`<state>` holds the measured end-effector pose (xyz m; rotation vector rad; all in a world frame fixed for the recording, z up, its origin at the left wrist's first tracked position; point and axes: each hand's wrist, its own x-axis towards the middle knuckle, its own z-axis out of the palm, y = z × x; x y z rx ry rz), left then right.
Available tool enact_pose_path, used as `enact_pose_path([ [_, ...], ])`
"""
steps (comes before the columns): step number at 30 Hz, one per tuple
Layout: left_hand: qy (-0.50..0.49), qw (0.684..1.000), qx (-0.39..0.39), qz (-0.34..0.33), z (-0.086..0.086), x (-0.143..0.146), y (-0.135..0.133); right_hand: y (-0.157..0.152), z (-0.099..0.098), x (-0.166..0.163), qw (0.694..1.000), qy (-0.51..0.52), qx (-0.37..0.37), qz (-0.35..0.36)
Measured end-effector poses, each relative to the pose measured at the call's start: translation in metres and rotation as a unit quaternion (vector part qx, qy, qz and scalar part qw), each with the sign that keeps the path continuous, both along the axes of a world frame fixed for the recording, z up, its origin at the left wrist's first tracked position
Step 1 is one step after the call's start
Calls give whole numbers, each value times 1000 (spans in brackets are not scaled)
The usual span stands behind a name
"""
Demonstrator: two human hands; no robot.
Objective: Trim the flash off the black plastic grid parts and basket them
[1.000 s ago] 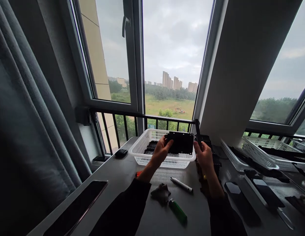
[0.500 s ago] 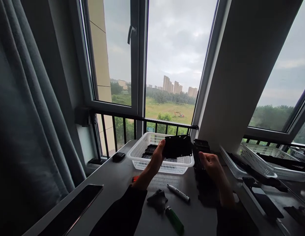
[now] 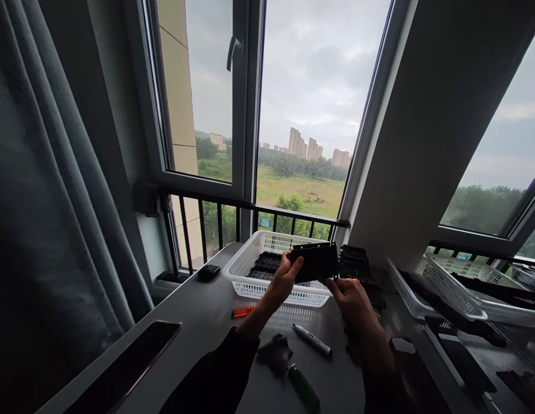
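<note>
Returning, right hand [image 3: 351, 298] closes its grip on the black plate [image 3: 319, 261] the left hand [image 3: 284, 280] holds.

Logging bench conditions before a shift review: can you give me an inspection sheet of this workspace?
Surface: grey table, dimly lit, set against the window.
Job's things: black plate held over a white basket of black parts; stack of black parts beside the basket.
Clutter: marker, green lighter, orange item, dark cloth, phone, small black case, more baskets at right.
Hands: left hand grips the plate's left end; right hand at its lower right edge, grip unclear.
Cables: nothing seen.
Surroundings: window, curtain, railing.
</note>
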<state>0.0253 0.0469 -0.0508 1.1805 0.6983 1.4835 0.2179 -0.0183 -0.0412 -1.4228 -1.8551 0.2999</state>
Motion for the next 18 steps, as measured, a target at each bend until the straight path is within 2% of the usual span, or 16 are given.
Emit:
enact_pose_path([
  [9,16,1000,-14,-19,-3,-9,6,-7,9,2,1000,12,-11,2],
  [12,17,999,-15,-27,-2,-11,6,-4,6,0,1000,-4,-6,0],
  [18,40,999,-1,-12,18,-16,-12,1,-2,18,1000,-16,4,-2],
])
